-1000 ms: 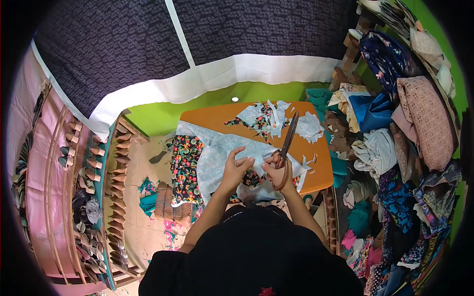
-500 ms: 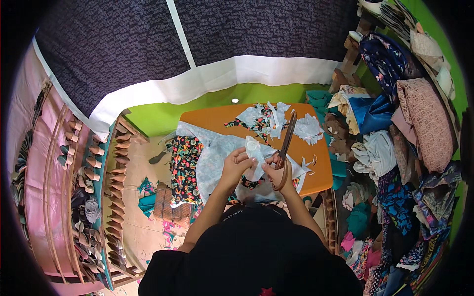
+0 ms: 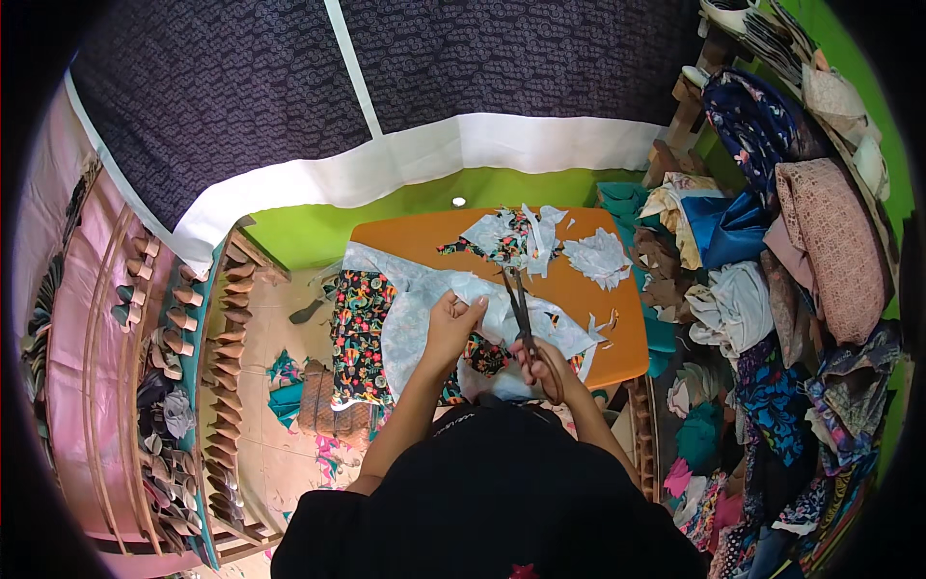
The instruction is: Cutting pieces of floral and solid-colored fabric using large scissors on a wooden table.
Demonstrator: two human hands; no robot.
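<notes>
My left hand (image 3: pixel 451 326) pinches a small pale fabric piece (image 3: pixel 494 307) above the larger cloth. In my right hand (image 3: pixel 542 367) is a pair of large dark scissors (image 3: pixel 527 333), blades pointing away from me and slightly parted, beside the pale piece. Beneath both hands spreads a floral cloth (image 3: pixel 362 333), black with bright print on one face and pale on the other, partly folded over. It lies on an orange-brown table (image 3: pixel 622 338). Whether the blades touch the pale piece I cannot tell.
Fabric scraps (image 3: pixel 516 236) and a crumpled pale heap (image 3: pixel 598 257) lie at the table's far side. Shoe racks (image 3: pixel 227 386) stand at the left. Piled fabrics (image 3: pixel 738 309) fill the right side. A dark curtain (image 3: pixel 521 68) hangs beyond, and offcuts (image 3: pixel 333 458) litter the floor.
The scissors have swung left from a rightward tilt, and their blades have parted. My right hand has dropped slightly nearer me. My left hand has shifted slightly left with the pale piece.
</notes>
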